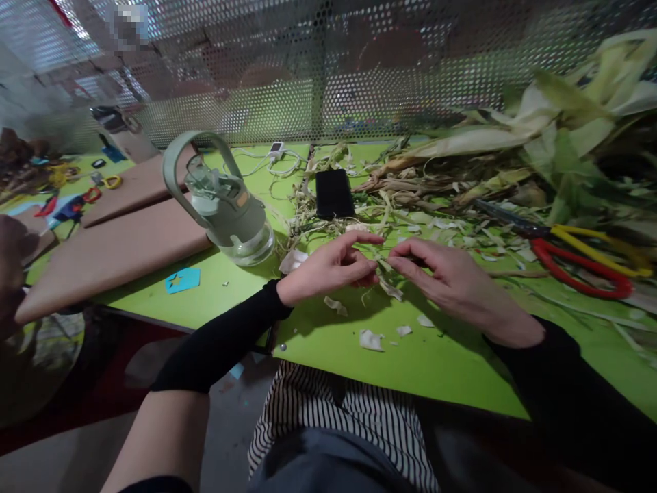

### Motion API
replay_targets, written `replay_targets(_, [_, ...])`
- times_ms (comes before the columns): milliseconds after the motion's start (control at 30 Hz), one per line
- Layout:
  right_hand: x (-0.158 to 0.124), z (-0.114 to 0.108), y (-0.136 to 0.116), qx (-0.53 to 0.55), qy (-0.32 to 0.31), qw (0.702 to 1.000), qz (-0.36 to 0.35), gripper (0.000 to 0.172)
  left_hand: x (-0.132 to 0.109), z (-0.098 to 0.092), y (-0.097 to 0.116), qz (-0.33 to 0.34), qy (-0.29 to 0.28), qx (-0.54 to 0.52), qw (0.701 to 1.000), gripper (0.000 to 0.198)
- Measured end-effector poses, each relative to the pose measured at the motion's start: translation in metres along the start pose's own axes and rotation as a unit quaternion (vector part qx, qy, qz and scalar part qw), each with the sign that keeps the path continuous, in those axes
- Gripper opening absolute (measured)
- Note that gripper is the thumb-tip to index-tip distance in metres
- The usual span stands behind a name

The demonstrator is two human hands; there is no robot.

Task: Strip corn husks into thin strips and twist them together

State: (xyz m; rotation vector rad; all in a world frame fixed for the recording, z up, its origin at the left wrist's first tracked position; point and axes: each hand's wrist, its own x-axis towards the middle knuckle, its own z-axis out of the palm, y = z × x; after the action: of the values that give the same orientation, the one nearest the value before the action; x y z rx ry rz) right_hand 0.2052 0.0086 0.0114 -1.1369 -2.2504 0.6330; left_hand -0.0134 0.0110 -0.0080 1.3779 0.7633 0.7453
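Strand (pixel 382 260), pale green plant fibre, narrow, single piece as far as can be told. Location: between the fingertips of both hands, above the near part of the green table (pixel 410 370).

Grip: right hand (pixel 446 277) pinches the right end between thumb and forefinger. Left hand (pixel 333 266) appears to hold the left end with thumb against curled fingers, forefinger stretched out above; the exact contact is partly hidden.

Handling (judged): very light; soft and bendable; perhaps faintly slippery if fresh; liable to split along the grain or tear under a sharp pull. Best hold: light fingertip pinch close to each end, pressure kept even.

Surroundings: pale husk scraps (pixel 370 339), near, below the hands; heap of husks (pixel 569 130), far right; scissors (pixel 580 270) with red and yellow handles, right of the right hand; black phone (pixel 335 194), flat, on the far side of the hands.

Markings: no brand or lettering legible. Phone screen dark. Pale green bottle (pixel 226 213), left, bears a small orange patch, unreadable. Blue card (pixel 183 281), near left, carries a star shape. White device (pixel 276 148), far, has a small dark display, too small to read.
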Motion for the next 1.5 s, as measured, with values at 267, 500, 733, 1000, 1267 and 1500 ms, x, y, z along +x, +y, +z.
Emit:
replay_targets(267, [-0.002,0.005,-0.004,0.012,0.021,0.999,-0.027,0.021,0.000,0.001,-0.003,-0.006,-0.013,-0.073,0.997,0.041])
replay_targets(500, [-0.003,0.008,-0.007,-0.011,0.039,0.998,-0.051,0.018,0.000,0.003,-0.006,-0.030,-0.011,-0.067,0.997,0.047])
replay_targets(733, [-0.003,0.006,-0.008,0.015,-0.010,1.000,0.005,0.026,-0.003,0.008,-0.008,0.027,0.027,0.032,0.999,0.042])
replay_targets(1000, [-0.007,0.011,-0.011,0.171,-0.024,0.982,0.080,0.037,-0.006,0.014,-0.006,0.062,0.049,0.093,0.993,0.019])
replay_targets(1267, [-0.011,0.024,-0.018,0.422,-0.004,0.883,0.205,0.038,-0.007,0.020,-0.007,0.075,0.048,0.075,0.993,0.014])
replay_targets(1500, [-0.006,0.019,-0.008,0.407,0.061,0.889,0.199,0.031,0.004,0.017,-0.020,0.019,0.039,-0.070,0.997,0.022])
